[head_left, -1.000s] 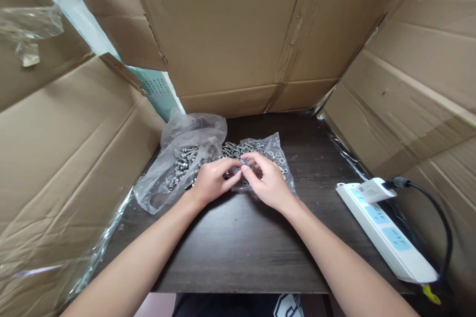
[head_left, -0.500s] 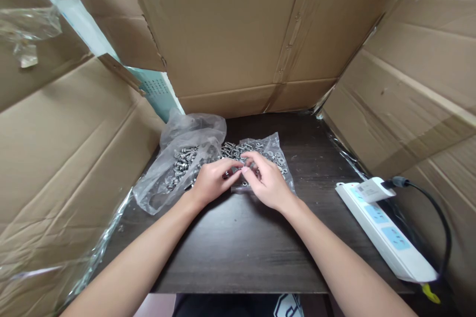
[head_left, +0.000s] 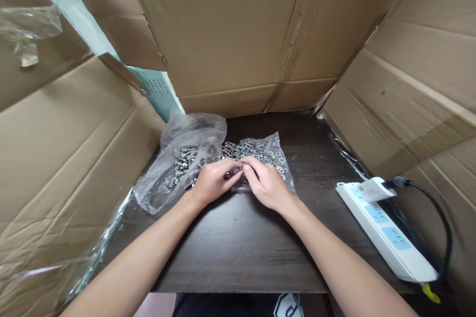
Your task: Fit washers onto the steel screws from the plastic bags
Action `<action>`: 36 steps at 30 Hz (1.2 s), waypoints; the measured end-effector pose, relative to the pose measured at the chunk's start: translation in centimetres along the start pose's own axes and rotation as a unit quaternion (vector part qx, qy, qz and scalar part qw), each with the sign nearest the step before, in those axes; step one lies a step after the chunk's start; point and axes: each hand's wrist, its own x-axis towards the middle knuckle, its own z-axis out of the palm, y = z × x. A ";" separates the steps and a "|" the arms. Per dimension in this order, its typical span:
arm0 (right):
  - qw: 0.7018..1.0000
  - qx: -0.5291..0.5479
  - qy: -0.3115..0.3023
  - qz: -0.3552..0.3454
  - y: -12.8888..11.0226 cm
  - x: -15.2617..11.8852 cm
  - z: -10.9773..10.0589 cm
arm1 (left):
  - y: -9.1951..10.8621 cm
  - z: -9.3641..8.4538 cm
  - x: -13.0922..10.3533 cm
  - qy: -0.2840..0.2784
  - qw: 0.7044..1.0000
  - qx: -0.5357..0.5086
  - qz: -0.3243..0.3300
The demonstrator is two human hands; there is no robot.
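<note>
My left hand (head_left: 216, 178) is closed, its thumb and fingers pinched together over the near edge of the heaps of hardware. My right hand (head_left: 266, 181) meets it fingertip to fingertip, also in a pinch. Between the fingertips is a small metal fastener (head_left: 241, 168), mostly hidden, so I cannot tell its exact kind. Left of my hands, a clear plastic bag (head_left: 150, 193) holds many metal bolts (head_left: 183, 161). Behind and right of them, more bolts (head_left: 232, 149) and flat washers (head_left: 279, 160) lie on another clear plastic bag (head_left: 274, 142).
The dark wooden tabletop (head_left: 238, 242) is walled by cardboard (head_left: 238, 34) at the back and both sides. On the right lies a white power strip (head_left: 386, 237) with a plugged-in adapter (head_left: 374, 189) and a black cable (head_left: 442, 213).
My right fingers have closed down: the forefinger, raised and curved before, now presses against the thumb at the left fingertips. My left hand has hardly moved.
</note>
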 end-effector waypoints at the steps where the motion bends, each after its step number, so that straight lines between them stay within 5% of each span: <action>1: 1.000 0.002 0.001 0.002 0.0 0.0 0.0 | 0.0 0.0 0.0 0.000 1.000 0.000 0.000; 31: 1.000 0.003 0.003 0.006 -0.4 -0.1 0.1 | 0.2 0.0 0.1 0.014 1.000 0.006 0.017; 36: 0.999 0.023 0.025 -0.038 -0.4 -0.2 0.1 | 0.1 -0.1 0.1 0.011 1.000 -0.008 0.011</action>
